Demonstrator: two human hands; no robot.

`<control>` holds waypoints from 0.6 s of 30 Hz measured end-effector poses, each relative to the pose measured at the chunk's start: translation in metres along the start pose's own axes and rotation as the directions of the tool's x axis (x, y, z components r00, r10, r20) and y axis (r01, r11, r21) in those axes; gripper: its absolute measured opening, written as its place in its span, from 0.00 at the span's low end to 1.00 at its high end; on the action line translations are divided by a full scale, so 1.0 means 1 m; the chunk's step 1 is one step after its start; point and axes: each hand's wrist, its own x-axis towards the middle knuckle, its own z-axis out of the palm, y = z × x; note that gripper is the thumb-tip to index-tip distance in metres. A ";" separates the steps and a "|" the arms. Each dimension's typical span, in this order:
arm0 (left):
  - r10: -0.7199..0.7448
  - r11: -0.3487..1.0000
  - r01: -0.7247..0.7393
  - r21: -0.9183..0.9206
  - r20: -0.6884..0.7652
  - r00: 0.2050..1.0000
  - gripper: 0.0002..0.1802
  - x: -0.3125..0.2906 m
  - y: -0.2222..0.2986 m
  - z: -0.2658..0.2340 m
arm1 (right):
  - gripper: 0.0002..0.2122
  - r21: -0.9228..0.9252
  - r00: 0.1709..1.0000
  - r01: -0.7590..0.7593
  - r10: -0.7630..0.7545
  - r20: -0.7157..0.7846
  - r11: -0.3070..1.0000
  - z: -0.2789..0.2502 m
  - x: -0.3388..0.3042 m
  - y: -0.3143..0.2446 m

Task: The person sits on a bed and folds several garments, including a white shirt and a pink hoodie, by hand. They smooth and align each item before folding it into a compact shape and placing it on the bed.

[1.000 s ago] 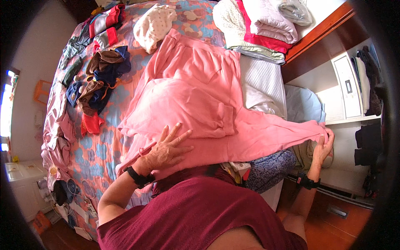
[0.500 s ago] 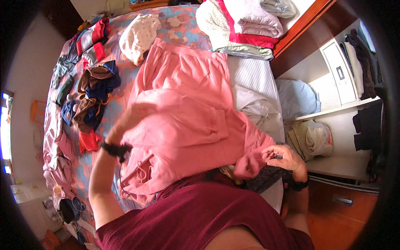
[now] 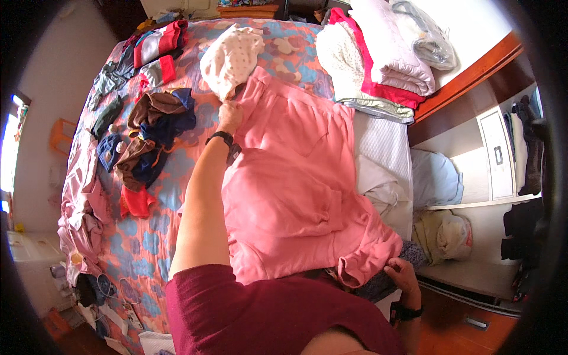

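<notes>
A pink hooded sweatshirt (image 3: 284, 195) lies spread over the near middle of the bed, its ribbed hem at the far end. My left hand (image 3: 229, 116), arm stretched forward, is closed at the sweatshirt's left edge near the hem. Just beyond those fingers lies a bunched white cloth with small dots (image 3: 232, 62). Beside the sweatshirt's near right sleeve (image 3: 370, 254) is my right hand (image 3: 403, 275), fingers loosely bent and apart with nothing visible in them. The sweatshirt's nearest edge is hidden by my maroon shirt.
Crumpled brown and navy clothes (image 3: 148, 136) lie on the left, with pale pink garments (image 3: 83, 207) along the bed's edge. Folded bedding (image 3: 399, 68) is stacked at the far right. An open cabinet (image 3: 467, 207) holding cloth bundles stands beside the bed; a dark grey fabric (image 3: 378, 287) lies near the sleeve.
My left hand has moved forward from the middle of the sweatshirt to its far left edge. My right hand has lowered slightly beside the sleeve. The hood and its drawstring have gone from view.
</notes>
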 end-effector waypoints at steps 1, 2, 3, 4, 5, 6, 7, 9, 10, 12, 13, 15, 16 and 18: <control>-0.022 0.996 0.025 0.090 -0.029 0.999 0.17 0.009 -0.004 0.003 | 0.13 0.021 0.999 -0.035 0.034 0.021 0.999 -0.002 0.002 -0.001; -0.047 0.991 0.054 0.120 -0.062 0.997 0.16 0.018 -0.011 0.002 | 0.12 -0.033 1.000 0.006 -0.005 0.010 0.999 -0.004 0.004 -0.003; -0.072 0.996 0.078 0.047 -0.123 0.990 0.15 0.026 -0.022 -0.001 | 0.12 -0.079 1.000 0.025 -0.025 0.011 0.997 -0.006 0.007 -0.005; -0.110 0.986 0.127 0.109 -0.150 0.983 0.15 0.034 -0.035 -0.007 | 0.12 -0.113 0.998 0.066 -0.064 0.026 0.991 -0.007 0.010 -0.006; -0.187 0.982 0.187 -0.018 -0.185 0.965 0.15 0.042 -0.051 -0.017 | 0.11 -0.098 1.000 0.012 -0.010 0.019 0.995 -0.008 0.014 -0.007; -0.294 0.916 0.224 -0.334 -0.175 0.940 0.16 0.047 -0.065 -0.026 | 0.11 -0.070 0.999 -0.022 0.023 0.024 0.997 -0.007 0.017 -0.007; -0.486 0.430 0.165 -0.888 -0.074 0.871 0.18 0.047 -0.074 -0.033 | 0.11 -0.043 0.997 -0.067 0.068 0.022 0.997 -0.006 0.020 -0.006; -0.507 0.546 0.414 -0.729 0.106 0.855 0.29 0.045 -0.085 -0.054 | 0.11 0.040 0.995 -0.101 0.102 -0.013 0.994 0.000 0.026 -0.002; -0.282 0.833 0.236 -0.500 -0.018 0.959 0.32 0.039 -0.087 -0.064 | 0.11 0.098 0.992 -0.124 0.127 -0.024 0.987 0.004 0.028 0.001; -0.263 0.813 0.315 -0.490 0.172 0.949 0.38 0.026 -0.070 -0.075 | 0.12 0.025 0.992 -0.087 0.089 -0.084 0.996 0.010 0.031 0.008; -0.269 0.859 0.338 -0.385 0.222 0.937 0.32 0.024 -0.059 -0.083 | 0.12 -0.007 0.991 -0.083 0.082 -0.107 0.997 0.012 0.031 0.011; -0.183 0.983 0.178 -0.044 -0.179 0.967 0.28 0.014 -0.022 -0.077 | 0.13 -0.023 0.991 -0.031 0.027 -0.132 0.999 0.014 0.030 0.015; -0.054 0.998 0.044 -0.043 -0.244 0.968 0.29 0.008 -0.011 -0.078 | 0.13 -0.047 0.988 -0.041 0.033 -0.149 0.998 0.014 0.029 0.016; 0.189 0.980 -0.200 -0.005 -0.299 0.935 0.26 0.008 0.017 -0.070 | 0.13 -0.031 0.988 0.000 -0.004 -0.157 1.000 0.014 0.027 0.016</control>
